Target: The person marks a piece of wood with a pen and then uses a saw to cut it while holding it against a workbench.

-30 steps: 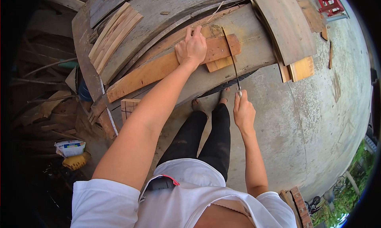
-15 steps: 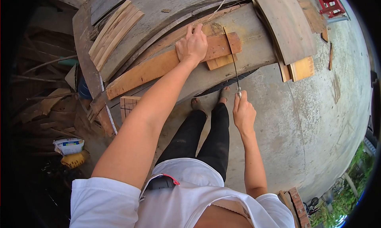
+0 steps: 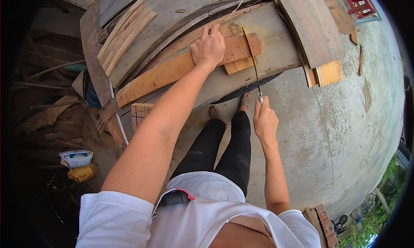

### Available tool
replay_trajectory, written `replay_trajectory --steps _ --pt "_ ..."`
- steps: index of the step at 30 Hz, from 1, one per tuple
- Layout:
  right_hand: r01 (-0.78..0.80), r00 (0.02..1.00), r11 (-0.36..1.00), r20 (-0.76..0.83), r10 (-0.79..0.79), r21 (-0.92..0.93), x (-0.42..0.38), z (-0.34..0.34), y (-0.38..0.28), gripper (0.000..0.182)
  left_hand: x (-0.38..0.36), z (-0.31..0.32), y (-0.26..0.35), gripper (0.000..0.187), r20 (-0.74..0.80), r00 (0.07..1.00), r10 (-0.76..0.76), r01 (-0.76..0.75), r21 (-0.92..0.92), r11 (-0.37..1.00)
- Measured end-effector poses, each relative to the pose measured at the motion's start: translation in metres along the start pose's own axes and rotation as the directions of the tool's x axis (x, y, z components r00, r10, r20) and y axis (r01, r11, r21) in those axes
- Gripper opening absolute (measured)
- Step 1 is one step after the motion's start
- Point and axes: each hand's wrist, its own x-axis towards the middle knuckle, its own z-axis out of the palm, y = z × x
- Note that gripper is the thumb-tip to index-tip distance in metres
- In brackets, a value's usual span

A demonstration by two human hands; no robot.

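Note:
A long orange-brown wooden plank [image 3: 155, 79] lies slantwise on a thick weathered beam [image 3: 280, 45]. My left hand [image 3: 208, 47] is closed over it, its fingers curled round the far edge. In my right hand [image 3: 265, 118] is the handle of a handsaw [image 3: 254, 62], gripped in a closed fist. The thin blade crosses the plank near its right end, with its tip past the far edge. Beneath that end sits a short wood block [image 3: 239, 66], partly hidden by the plank.
Flat boards [image 3: 310, 28] are stacked on the beam's right. Split wood strips [image 3: 127, 36] lie on the left. A red plastic stool [image 3: 359, 4] stands far right on the concrete floor [image 3: 297, 161]. Scrap wood and a white bag [image 3: 76, 158] fill the dark left side.
The handsaw and my right hand have shifted slightly away from my body, along the blade's line. My left hand and the plank stay in place.

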Motion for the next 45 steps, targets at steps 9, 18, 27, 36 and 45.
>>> replay_trajectory --steps 9,18,27,36,45 --pt "0.042 0.996 0.999 -0.072 -0.043 -0.014 0.047 0.003 -0.018 0.024 -0.001 0.002 0.0 0.034 -0.064 0.997 0.054 -0.053 0.007 0.999" --pt "0.044 0.997 0.999 -0.057 -0.045 -0.023 0.06 0.005 -0.02 0.023 0.001 0.007 -0.003 0.037 -0.056 0.998 0.017 -0.018 -0.01 1.0" --pt "0.007 1.0 1.0 -0.013 -0.006 0.017 -0.005 0.008 0.005 0.024 0.0 0.003 -0.003 0.035 -0.037 0.998 0.047 -0.048 -0.025 0.999" --pt "0.072 0.996 0.996 -0.055 -0.069 0.047 0.068 0.005 -0.021 0.025 -0.001 0.004 -0.002 0.034 -0.067 0.996 0.058 -0.058 0.002 0.998" --pt "0.039 0.999 0.999 0.01 -0.039 0.029 0.036 -0.001 -0.007 0.028 0.001 0.008 -0.005 0.034 -0.077 0.995 0.057 -0.06 -0.04 0.997"
